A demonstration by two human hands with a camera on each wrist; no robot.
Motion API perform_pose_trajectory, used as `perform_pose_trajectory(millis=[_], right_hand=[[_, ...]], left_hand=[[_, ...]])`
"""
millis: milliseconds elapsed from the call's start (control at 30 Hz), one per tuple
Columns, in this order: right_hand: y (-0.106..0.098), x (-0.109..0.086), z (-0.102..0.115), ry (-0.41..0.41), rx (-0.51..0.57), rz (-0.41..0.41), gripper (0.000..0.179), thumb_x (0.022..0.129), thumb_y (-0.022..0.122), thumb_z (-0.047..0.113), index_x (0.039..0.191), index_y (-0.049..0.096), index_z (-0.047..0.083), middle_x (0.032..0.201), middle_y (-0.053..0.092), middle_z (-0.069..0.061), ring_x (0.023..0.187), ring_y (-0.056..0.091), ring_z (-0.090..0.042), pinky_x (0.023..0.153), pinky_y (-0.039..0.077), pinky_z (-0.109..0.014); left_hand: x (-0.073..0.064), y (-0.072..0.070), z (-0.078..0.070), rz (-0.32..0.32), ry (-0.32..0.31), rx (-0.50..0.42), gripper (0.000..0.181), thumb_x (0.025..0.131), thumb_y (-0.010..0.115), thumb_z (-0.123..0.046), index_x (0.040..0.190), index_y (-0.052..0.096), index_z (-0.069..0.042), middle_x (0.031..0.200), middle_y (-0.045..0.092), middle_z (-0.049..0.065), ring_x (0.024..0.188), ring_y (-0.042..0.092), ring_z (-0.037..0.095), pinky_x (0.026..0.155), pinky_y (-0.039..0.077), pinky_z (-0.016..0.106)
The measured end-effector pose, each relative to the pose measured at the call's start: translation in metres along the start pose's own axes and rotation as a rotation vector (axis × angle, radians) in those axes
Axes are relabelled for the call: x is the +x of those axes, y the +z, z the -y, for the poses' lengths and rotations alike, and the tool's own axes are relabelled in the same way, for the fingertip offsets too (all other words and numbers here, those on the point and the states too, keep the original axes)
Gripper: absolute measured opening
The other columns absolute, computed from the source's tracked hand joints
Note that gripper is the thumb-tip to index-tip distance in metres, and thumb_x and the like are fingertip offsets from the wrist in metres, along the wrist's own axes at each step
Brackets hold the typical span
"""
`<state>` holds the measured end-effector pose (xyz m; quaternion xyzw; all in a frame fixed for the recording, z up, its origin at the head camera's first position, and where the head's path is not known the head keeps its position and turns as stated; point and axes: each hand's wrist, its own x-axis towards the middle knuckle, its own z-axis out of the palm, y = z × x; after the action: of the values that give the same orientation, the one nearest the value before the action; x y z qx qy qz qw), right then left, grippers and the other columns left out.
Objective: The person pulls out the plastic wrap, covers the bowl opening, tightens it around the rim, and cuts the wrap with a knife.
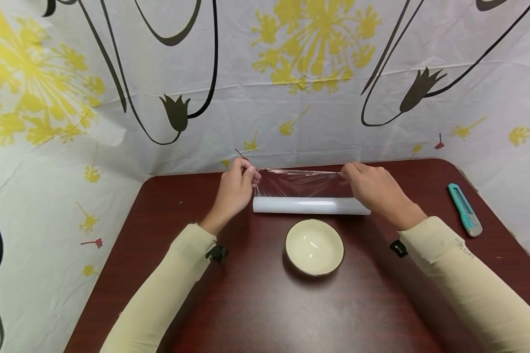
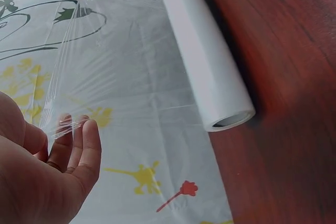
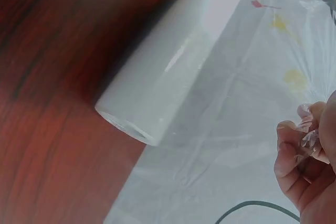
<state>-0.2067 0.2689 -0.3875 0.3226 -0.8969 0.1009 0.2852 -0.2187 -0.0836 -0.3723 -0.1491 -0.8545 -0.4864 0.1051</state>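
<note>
Red-brown table [image 1: 256,314], flower-printed white sheeting [image 1: 247,63] behind

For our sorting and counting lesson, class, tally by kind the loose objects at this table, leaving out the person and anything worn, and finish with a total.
Roll of clear film: 1
Cream bowl: 1
Teal utility knife: 1
Total: 3

White roll [image 3: 163,59] on red wood [image 3: 58,103], clear film [image 3: 310,139] in right grip [image 3: 315,174]
</note>
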Motion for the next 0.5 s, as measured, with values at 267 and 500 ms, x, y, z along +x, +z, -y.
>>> perform_pose_trajectory(millis=[267,500], right_hand=[[-0.014,0.011,-0.003,-0.027,0.007,-0.004,0.012,0.103,0.069,-0.006,0.099,0.061,0.001,0.079,0.06,-0.007,0.057,0.052,-0.022,0.046,0.045,-0.043],[-0.026,0.021,-0.005,-0.021,-0.002,-0.02,0.009,0.104,0.068,-0.004,0.1,0.062,0.002,0.081,0.063,-0.007,0.056,0.057,-0.024,0.046,0.047,-0.048]], left_hand=[[0.006,-0.009,-0.014,0.004,0.037,-0.005,0.015,0.12,0.045,-0.011,0.115,0.055,0.0,0.106,0.075,0.015,0.095,0.074,0.028,0.087,0.063,0.035],[0.011,-0.017,-0.027,0.002,0.043,-0.035,0.016,0.12,0.045,-0.01,0.116,0.054,0.002,0.107,0.073,0.018,0.096,0.073,0.03,0.087,0.063,0.038]])
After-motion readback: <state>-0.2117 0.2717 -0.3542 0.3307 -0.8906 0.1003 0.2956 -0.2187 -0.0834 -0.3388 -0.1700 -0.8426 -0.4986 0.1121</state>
